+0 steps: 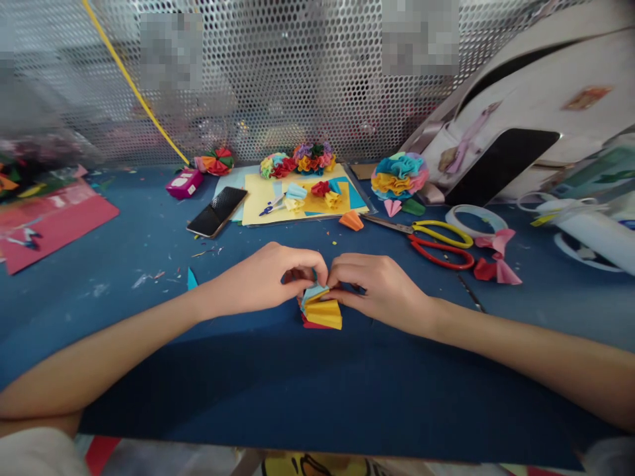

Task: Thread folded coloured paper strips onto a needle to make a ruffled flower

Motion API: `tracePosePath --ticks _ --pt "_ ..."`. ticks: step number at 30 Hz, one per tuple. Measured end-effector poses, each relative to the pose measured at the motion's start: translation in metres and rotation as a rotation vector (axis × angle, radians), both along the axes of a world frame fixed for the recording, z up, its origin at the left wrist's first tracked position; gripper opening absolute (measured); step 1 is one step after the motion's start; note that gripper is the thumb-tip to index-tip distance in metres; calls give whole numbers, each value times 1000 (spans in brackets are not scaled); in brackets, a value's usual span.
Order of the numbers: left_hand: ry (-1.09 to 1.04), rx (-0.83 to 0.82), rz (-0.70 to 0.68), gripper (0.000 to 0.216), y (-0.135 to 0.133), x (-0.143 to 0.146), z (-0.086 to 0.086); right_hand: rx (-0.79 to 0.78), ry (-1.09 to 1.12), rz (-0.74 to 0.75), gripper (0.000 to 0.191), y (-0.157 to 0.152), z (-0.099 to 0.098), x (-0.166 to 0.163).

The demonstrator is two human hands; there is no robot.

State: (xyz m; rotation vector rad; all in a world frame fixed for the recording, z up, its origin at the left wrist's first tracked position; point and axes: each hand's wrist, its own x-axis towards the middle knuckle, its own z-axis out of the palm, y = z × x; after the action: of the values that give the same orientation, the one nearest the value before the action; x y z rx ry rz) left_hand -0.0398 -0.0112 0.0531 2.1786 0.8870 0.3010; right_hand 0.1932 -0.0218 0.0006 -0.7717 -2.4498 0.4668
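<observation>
Between my hands is a small bundle of pleated paper (323, 313), with yellow, light blue and red layers. My left hand (288, 274) pinches its light blue top edge from the left. From the right, the fingertips of my right hand (372, 284) close on the same upper edge. The yellow folds fan out below the fingers, and a bit of red shows underneath. Beyond my hands lies an orange folded paper piece (352, 220). Scissors (421, 239) with one yellow and one red handle rest to the right of it.
Paper pompoms (399, 175) line the back by a perforated metal screen (297, 79). Yellow sheets (255, 198) hold small folded pieces and a blue-handled tool. A phone (217, 211) and a purple box (184, 184) lie left. Tape (476, 220), pink folded papers (499, 258) and a bag (536, 99) are right.
</observation>
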Motion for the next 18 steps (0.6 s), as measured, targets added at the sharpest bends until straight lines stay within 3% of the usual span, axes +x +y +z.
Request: tracePosePath --ticks 9,18 --pt "-34 -27 -17 10 -5 5 -6 -11 -19 -26 16 -1 1 -1" --pt "0 -39 0 18 -8 4 -4 -43 -32 38 7 0 0 1"
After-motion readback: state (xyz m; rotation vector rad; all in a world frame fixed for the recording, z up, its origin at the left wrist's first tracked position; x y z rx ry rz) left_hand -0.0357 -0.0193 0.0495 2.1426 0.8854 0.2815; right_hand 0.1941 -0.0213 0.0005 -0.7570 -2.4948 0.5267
